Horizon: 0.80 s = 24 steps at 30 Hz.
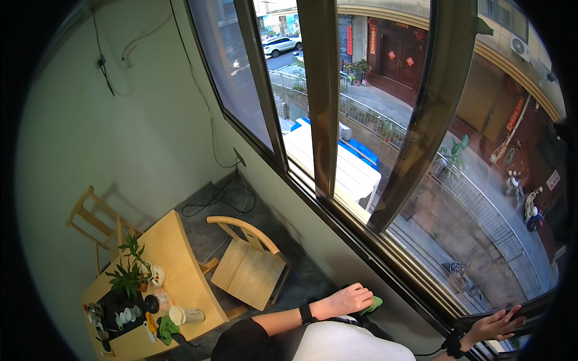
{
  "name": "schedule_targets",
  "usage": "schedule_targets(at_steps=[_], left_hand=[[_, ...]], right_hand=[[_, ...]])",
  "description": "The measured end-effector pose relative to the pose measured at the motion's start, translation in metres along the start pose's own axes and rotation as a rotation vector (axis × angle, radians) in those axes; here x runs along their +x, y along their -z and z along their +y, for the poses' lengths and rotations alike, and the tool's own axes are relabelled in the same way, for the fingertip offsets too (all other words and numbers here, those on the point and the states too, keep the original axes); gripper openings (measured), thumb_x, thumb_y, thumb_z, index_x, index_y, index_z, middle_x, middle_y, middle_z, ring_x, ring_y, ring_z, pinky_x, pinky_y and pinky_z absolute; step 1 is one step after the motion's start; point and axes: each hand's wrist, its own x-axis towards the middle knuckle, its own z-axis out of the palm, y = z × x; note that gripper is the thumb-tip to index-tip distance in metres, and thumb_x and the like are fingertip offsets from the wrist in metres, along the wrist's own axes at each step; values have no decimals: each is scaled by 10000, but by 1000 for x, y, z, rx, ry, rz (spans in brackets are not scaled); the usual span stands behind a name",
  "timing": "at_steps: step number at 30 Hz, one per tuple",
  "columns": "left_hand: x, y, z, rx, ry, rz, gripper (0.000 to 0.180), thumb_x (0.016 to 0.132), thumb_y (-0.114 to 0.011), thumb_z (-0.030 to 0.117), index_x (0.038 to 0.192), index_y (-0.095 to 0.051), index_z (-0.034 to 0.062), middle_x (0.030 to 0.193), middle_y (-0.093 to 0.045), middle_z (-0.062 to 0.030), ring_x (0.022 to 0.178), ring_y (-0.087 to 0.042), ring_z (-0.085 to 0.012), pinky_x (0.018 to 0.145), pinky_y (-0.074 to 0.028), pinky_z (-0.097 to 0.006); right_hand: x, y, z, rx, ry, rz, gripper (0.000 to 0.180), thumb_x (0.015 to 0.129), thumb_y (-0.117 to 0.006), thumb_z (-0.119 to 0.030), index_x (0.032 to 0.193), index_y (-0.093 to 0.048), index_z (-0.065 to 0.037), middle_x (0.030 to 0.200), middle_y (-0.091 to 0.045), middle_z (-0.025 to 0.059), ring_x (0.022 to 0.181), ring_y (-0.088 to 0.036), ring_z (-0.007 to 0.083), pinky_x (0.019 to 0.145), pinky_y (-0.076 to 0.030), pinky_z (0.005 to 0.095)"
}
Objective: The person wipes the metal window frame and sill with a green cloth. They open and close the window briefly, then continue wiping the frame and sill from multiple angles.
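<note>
Bright green cloth [376,304], mostly hidden, in the left grip [353,299].

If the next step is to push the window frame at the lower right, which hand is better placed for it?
Probably the right hand: it is open and already at the dark window frame. The left hand is farther from that part, curled beside a green item.

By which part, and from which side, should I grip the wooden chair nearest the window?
On the chair, the curved top rail seems best, from the window side: this slim bar rises above the seat, away from the table.
</note>
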Motion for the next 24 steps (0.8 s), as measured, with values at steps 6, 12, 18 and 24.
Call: schedule_targets(at_steps=[6,12,18,24], left_hand=[[-1,4,2,20,38,-7,200,797,-602,86,992,-641,65,889,-588,-18,835,-604,-154,776,-457,-278],[-4,5,2,-4,74,12,181,794,-617,68,974,-633,66,878,-579,-21,803,-594,-163,764,-456,-281],[0,1,3,1,61,3,181,798,-616,72,979,-634,65,871,-577,-20,810,-594,-164,764,-456,-280],[5,-1,5,8,57,49,58,827,-616,97,885,-618,96,816,-540,-7,778,-568,-149,736,-446,-277]], right_hand=[[-11,2,42,-232,-10,-6,397,1060,-440,-292,1374,-560,-79,1447,-525,114,1353,-484,291,1156,-265,442],[-7,9,69,-397,25,-43,371,1054,-464,-252,1286,-599,3,1377,-563,187,1263,-553,378,1024,-496,442],[-10,12,80,-193,-87,-33,405,1044,-492,-198,1385,-512,19,1415,-512,215,1329,-487,356,1111,-412,414],[-18,6,94,-379,-131,-28,411,1057,-450,-285,1392,-534,-63,1385,-564,150,1257,-567,300,1047,-449,406]])
